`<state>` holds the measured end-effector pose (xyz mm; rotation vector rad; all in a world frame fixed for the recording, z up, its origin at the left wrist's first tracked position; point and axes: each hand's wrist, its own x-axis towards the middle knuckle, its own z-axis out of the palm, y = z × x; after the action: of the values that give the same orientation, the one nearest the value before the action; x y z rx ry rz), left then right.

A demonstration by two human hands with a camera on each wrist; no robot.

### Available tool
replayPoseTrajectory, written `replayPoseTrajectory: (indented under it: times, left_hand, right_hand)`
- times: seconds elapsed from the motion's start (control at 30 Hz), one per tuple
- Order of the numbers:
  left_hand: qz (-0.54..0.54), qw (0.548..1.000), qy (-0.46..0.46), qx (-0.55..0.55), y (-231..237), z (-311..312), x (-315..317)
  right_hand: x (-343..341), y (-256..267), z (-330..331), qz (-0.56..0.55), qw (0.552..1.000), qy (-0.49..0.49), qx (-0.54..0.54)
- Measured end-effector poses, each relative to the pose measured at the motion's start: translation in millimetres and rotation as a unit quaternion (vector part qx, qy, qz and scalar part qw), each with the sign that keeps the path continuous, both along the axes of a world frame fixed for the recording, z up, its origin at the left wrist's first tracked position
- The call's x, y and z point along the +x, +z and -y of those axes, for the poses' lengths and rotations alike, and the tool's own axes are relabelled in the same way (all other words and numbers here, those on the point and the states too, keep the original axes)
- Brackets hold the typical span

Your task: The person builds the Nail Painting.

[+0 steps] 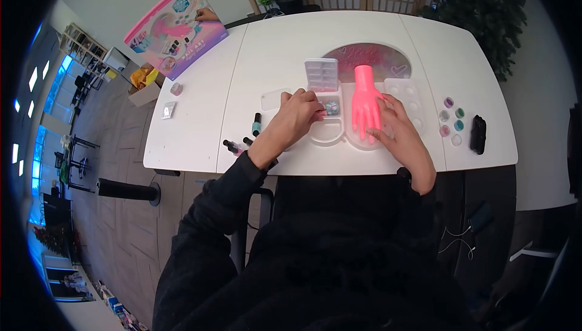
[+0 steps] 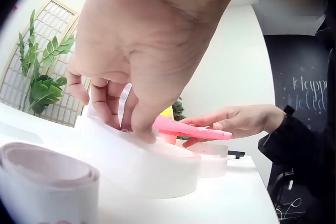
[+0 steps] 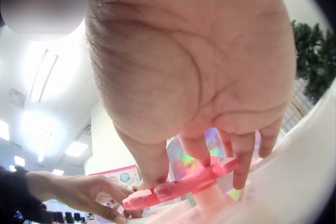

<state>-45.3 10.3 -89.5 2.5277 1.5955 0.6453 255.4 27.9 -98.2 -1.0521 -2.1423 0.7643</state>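
Note:
A bright pink model hand (image 1: 365,110) stands, fingers toward me, on a white nail-kit station (image 1: 327,140). My right hand (image 1: 403,134) holds it from the right side, the thumb on its fingers (image 3: 152,195) and my other fingers along its far edge. My left hand (image 1: 296,116) reaches into a small compartment of pale bits (image 1: 331,108) at the station's left, thumb and fingers bent down inside the rim. I cannot tell whether a piece is pinched there, as the fingertips are hidden in the left wrist view. Behind the compartment a clear divided lid (image 1: 321,75) stands up.
Nail polish bottles (image 1: 257,125) lie left of my left hand. Small glitter pots (image 1: 459,125) and a black pouch (image 1: 478,135) are at the right. At the back left stands the kit box (image 1: 176,31), with a small packet (image 1: 168,110) nearer. A pink mirrored panel (image 1: 388,58) backs the station.

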Motion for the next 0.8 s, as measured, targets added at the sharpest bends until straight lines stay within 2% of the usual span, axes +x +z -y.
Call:
replayPoseTrajectory:
  times: [0.13, 0.2, 0.33, 0.4, 0.43, 0.53, 0.63, 0.67, 0.73, 0.8]
  left_hand:
    - [-0.005, 1.0, 0.015, 0.012, 0, -2, 0]
    - [-0.044, 0.998, 0.011, 0.033, 2, -1, 0]
    - [-0.043, 0.996, 0.029, 0.076, 7, -2, 2]
    - [-0.051, 0.996, 0.012, 0.074, 0, -4, 0]
    - [-0.069, 0.997, 0.013, 0.044, 2, -4, -1]
    - [-0.094, 0.994, 0.033, 0.045, 10, -1, -1]
    - [-0.059, 0.995, 0.037, 0.065, 37, 23, -6]
    - [-0.059, 0.996, 0.036, 0.061, 46, 33, -9]
    - [-0.018, 0.998, 0.048, -0.025, 62, 51, -19]
    - [-0.046, 0.996, 0.054, -0.057, 56, 66, -30]
  right_hand:
    - [-1, 2, 1, 0.001, 1.0, 0.0, 0.009]
    - [-1, 6, 2, 0.002, 1.0, 0.003, -0.007]
    - [-1, -1, -1, -0.006, 0.999, 0.007, 0.032]
    - [-3, -1, 1, 0.003, 1.0, -0.01, -0.014]
    - [-3, 0, 1, 0.002, 1.0, -0.007, -0.01]
    - [-4, 1, 1, 0.002, 1.0, -0.008, -0.01]
    - [-2, 0, 2, 0.01, 1.0, -0.003, -0.004]
    - [-2, 2, 3, 0.014, 1.0, -0.002, -0.009]
    - [-3, 3, 2, 0.017, 1.0, 0.002, -0.011]
    - [-3, 1, 1, 0.024, 1.0, -0.008, -0.009]
